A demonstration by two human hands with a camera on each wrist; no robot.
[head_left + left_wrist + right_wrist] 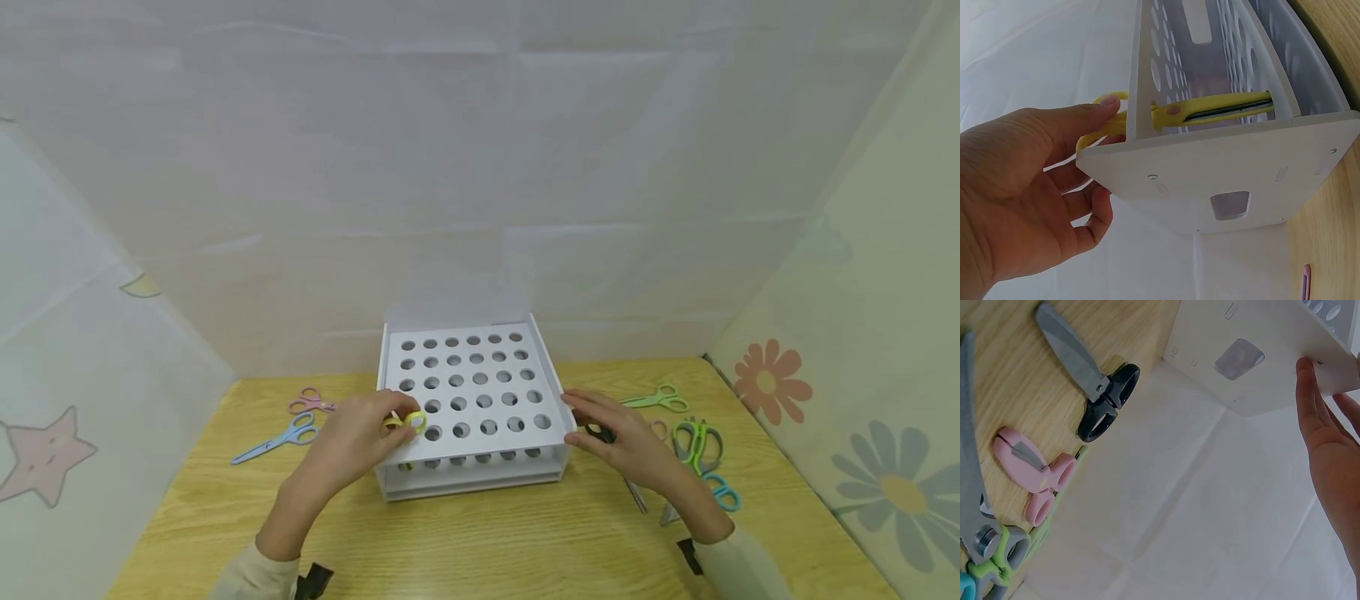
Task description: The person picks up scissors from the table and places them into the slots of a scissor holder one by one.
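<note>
A white rack (472,415) with rows of round holes stands on the table. My left hand (348,433) is at its front left corner, pinching the handle of yellow scissors (415,422). In the left wrist view the thumb lies on the handle above the top panel, while the closed yellow blade part (1222,107) passes down through a hole and its tip reaches the lower panel. My right hand (622,442) touches the rack's front right corner, its fingers fairly straight against the side panel (1272,387) in the right wrist view.
Blue scissors (281,437) and pink scissors (309,402) lie left of the rack. On the right lie black-handled scissors (1124,384), pink scissors (1022,462), light green scissors (663,400), green-and-grey scissors (697,442) and a blue-handled pair (726,493). White cloth (480,167) hangs behind.
</note>
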